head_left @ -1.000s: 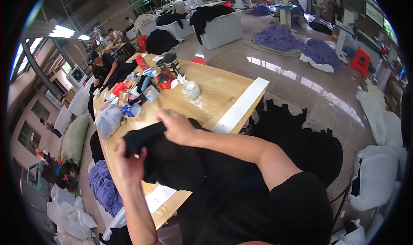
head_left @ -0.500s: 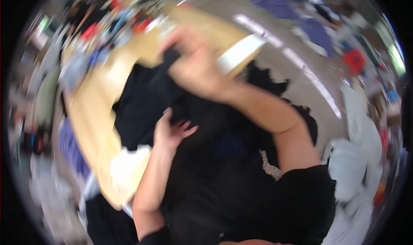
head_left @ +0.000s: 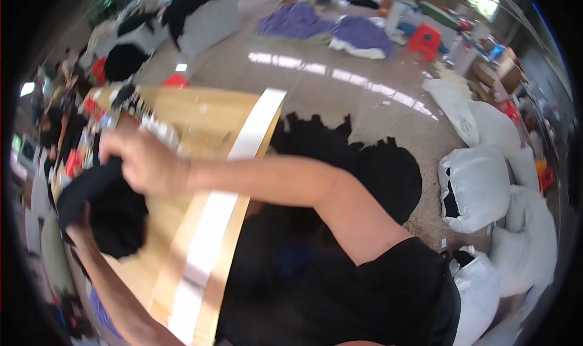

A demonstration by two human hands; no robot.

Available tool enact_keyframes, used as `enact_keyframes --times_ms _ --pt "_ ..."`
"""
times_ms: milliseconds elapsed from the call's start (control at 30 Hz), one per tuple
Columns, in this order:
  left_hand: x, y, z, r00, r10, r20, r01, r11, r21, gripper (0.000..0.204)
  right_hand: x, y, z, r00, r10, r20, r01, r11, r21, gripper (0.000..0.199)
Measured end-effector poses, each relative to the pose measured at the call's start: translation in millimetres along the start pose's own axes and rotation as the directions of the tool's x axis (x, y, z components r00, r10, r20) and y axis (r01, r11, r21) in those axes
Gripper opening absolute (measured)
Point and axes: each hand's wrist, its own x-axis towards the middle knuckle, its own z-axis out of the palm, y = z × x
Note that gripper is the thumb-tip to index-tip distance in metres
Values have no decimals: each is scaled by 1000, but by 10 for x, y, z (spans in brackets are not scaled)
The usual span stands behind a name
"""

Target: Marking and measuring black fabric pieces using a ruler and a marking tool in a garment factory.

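Note:
A bunched black cloth (head_left: pixel 118 215) is held up over the left part of the wooden table (head_left: pixel 209 106). Its folded upper edge is pinched by my right hand (head_left: pixel 146 164), whose fingers curl down at the top of the bundle. My left hand (head_left: pixel 80 229) is at the cloth's lower left edge, with the thumb against it and the other fingers hidden behind the fabric. A long white strip (head_left: pixel 212 221) runs along the table's near edge, under my right forearm.
A pile of black cloth pieces (head_left: pixel 385 176) lies on the floor beyond the table. White stuffed sacks (head_left: pixel 477 188) line the right side. Farther off are purple cloth heaps (head_left: pixel 297 21) and a red stool (head_left: pixel 425 41). Mixed items crowd the table's far left end.
My view has turned rightward. The black cloth, spread across the table before, is now gathered and raised at the left. My left hand has gone from open fingers to the cloth's edge.

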Motion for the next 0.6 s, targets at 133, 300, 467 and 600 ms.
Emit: enact_keyframes --times_ms 133,300,467,600 --pt "-585 492 506 973 -224 -59 231 943 240 47 106 716 -28 997 10 -74 -17 995 -99 18" --pt "-2077 189 -337 765 -497 -410 629 712 310 27 -835 1127 -389 955 -52 291 191 860 -473 36" --pt "-2936 -50 -713 639 -503 -582 703 689 177 26 -1709 1314 -492 711 61 700 310 867 -391 35" --pt "-3429 0 -863 750 -496 -438 643 701 308 13 -1896 1076 -472 697 94 711 336 833 -440 26"
